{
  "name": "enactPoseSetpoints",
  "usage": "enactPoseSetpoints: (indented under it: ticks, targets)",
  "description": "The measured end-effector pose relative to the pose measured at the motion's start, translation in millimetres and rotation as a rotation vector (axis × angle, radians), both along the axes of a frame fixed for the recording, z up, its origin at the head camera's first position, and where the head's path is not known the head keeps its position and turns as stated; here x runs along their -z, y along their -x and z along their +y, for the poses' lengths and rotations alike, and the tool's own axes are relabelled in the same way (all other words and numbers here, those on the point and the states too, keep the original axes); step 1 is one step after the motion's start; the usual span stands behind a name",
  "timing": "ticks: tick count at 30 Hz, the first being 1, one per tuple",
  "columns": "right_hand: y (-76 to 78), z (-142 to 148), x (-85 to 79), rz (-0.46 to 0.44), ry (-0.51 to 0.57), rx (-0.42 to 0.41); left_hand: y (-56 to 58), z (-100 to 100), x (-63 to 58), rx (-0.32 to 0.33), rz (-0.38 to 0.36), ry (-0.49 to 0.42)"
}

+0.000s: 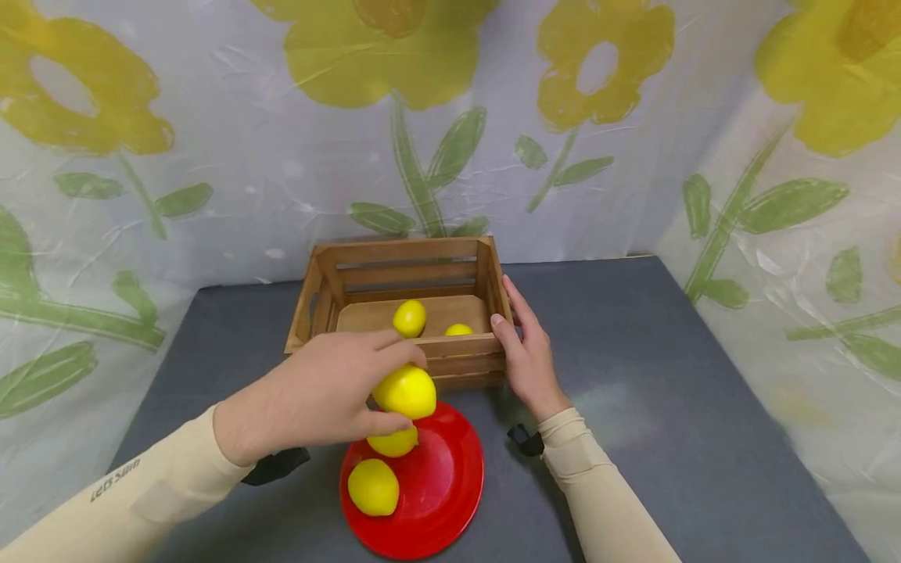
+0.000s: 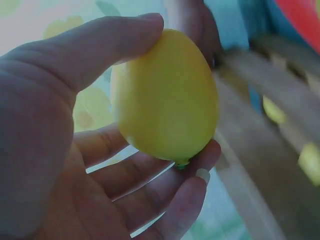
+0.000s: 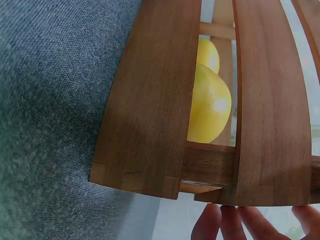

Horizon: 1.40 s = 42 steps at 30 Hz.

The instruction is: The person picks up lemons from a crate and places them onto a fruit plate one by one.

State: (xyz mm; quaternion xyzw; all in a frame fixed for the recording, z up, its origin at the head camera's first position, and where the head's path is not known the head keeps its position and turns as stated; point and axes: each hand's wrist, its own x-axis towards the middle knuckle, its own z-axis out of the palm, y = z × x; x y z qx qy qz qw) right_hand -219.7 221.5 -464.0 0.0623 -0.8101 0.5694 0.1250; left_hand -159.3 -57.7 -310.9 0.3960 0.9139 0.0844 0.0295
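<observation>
My left hand (image 1: 327, 391) grips a yellow lemon (image 1: 407, 391) between thumb and fingers, over the red plate (image 1: 450, 512) and close to the front of the wooden crate (image 1: 404, 250). The left wrist view shows this lemon (image 2: 165, 95) large, its green stem tip toward the fingers. Two more lemons sit on the plate's left side, the nearer lemon (image 1: 374, 487) fully visible and the farther lemon (image 1: 394, 442) partly behind the held one. My right hand (image 1: 526, 352) rests against the crate's right end, its fingers extended along the outside and the thumb at the front corner.
Inside the crate lie a lemon (image 1: 410, 318) and another lemon (image 1: 459, 330), partly hidden by the front slats. Crate and plate stand on a dark grey table (image 1: 633, 438). A sheet (image 1: 246, 156) painted with yellow flowers hangs behind the table and along its sides.
</observation>
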Motion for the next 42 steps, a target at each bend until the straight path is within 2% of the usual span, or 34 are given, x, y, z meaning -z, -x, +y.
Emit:
enactPoseSetpoints:
  ticks: [4,10,20,26,36,42]
  targets:
    - [2.1,-1,0.2,0.006,0.0,-0.006,-11.5,8,24.5,0.067,-0.026,0.016]
    - [5.8,0,-3.0,0.027,-0.003,-0.002,-19.1,15,59.9,0.082,-0.086,0.056]
    - [-3.2,-2,-2.1,-0.003,0.007,-0.006,-32.9,20,99.5,0.167,-0.106,0.105]
    - [0.3,-2,-2.6,0.017,0.0,-0.001,-33.2,21,107.1,0.169,-0.104,0.123]
    - [-0.6,-1,0.9,-0.005,0.009,0.003,-31.0,22,115.7,0.172,-0.129,0.123]
    - [1.0,-1,3.1,0.004,-0.003,0.001,-31.7,22,115.7,0.18,-0.12,0.131]
